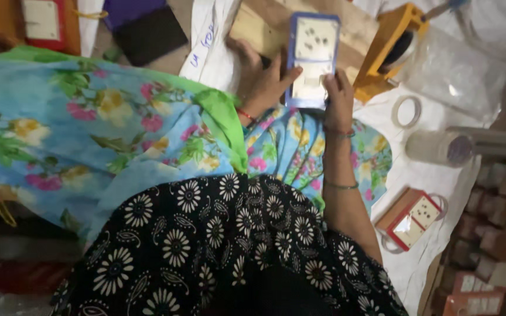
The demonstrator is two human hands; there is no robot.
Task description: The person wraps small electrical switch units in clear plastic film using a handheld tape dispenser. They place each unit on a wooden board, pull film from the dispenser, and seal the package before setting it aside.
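Both hands hold a flat rectangular socket-and-switch board (311, 58) with a blue edge and a white face, upright above my lap. My left hand (263, 76) grips its left side, thumb on the front. My right hand (338, 96) holds its lower right corner. Under the board lies a pale wooden plank (259, 26). My lap is covered by floral blue and green cloth (118, 129) and a black cloth with white flowers (218, 246).
An orange frame-shaped tool (382, 52) lies right of the board. A tape ring (407, 111), a stack of tape rolls (440, 147) and a red-edged socket board (412, 219) rest on white sheeting (423, 181). Bricks (493, 216) stand at the right. Another red board (45, 20) sits top left.
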